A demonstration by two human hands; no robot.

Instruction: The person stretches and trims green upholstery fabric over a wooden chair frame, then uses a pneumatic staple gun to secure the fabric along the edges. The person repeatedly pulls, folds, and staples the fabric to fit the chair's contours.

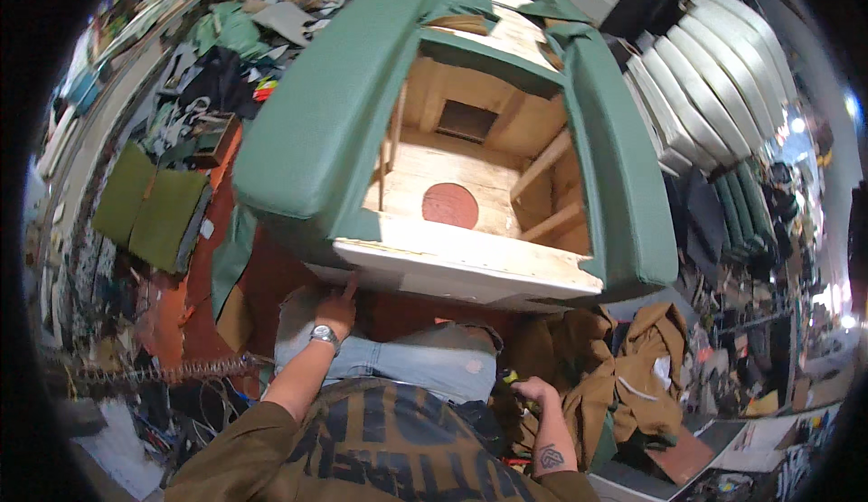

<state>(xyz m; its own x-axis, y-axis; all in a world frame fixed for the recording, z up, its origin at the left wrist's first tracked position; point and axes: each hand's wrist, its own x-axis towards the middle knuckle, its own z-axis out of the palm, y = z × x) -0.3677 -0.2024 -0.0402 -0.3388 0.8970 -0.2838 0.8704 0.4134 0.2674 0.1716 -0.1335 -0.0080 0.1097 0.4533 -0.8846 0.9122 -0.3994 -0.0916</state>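
In front of me stands an armchair frame with green upholstered arms point(307, 140) and a bare wooden inside point(452, 163). A pale board point(461, 244) runs along its near edge, with a white strip point(398, 267) below. My left hand point(338, 310), a watch on its wrist, points its index finger at the strip's lower left part; the fingertip is at or very near it. At my right thigh, my right hand point(537, 391) is closed by a small dark tool with a yellow-green end point(511, 376); its kind is too small to tell.
Brown fabric point(579, 357) lies heaped at the right, close to my right hand. White foam pads point(705, 77) stand stacked at the far right. Olive cushions point(152, 208) and a spring coil point(172, 371) lie to the left, near scraps on the red floor point(203, 294).
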